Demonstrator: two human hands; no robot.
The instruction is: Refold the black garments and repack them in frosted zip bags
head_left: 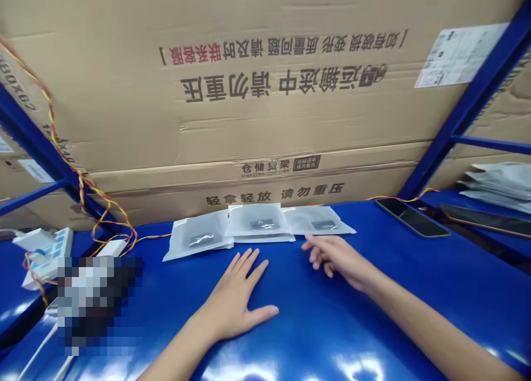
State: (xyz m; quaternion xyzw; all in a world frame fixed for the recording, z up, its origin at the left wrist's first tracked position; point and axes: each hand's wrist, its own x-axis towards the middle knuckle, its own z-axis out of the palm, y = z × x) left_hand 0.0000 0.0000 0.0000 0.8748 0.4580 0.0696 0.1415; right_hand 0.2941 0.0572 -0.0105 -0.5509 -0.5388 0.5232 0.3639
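Observation:
My left hand (236,298) lies flat on the blue shelf surface (298,320), its fingers spread and holding nothing. To its right, my right hand (336,256) hovers over or rests on the surface, fingers loosely bent and apart, with nothing visible in it. Just beyond both hands lie frosted bags in a row: one at the left (199,229), a small stack in the middle (259,218), and one at the right (319,218) near my right fingertips. A dark item shows through each top bag.
A large cardboard box (265,121) stands behind. Phones (410,215) lie at the right, near more stacked bags (501,182). At the left are a white power strip (53,259), twisted red-yellow wires (105,204) and a pixelated object (95,298). Blue posts (456,115) flank the shelf.

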